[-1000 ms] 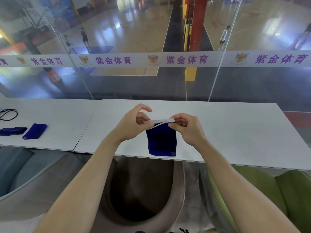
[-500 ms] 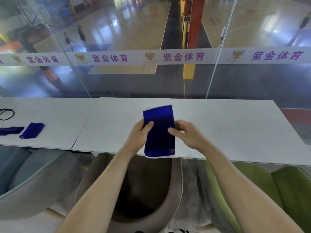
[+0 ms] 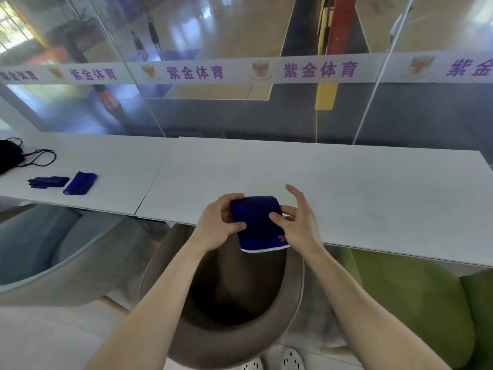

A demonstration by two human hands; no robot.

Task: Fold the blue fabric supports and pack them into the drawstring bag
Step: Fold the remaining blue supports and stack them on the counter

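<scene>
Blue support [image 3: 257, 222] now folded double, shorter than before, white hem toward the person, long axis near-to-far | held over white table [image 3: 346, 188] edge between both hands | left hand [image 3: 217, 225] pinching its left side | right hand [image 3: 298, 222] thumb pressing, fingers spread | far left: two folded supports [image 3: 80, 182], black drawstring bag [image 3: 10, 156]

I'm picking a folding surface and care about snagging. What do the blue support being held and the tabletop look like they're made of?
The blue support in the left hand and right hand looks like soft knit or elastic fabric: matte, bending into a rounded fold, with a white edge band. The table looks like smooth matte pale laminate or a similar hard sheet, flat with a straight seam; the exact material is unclear.
</scene>
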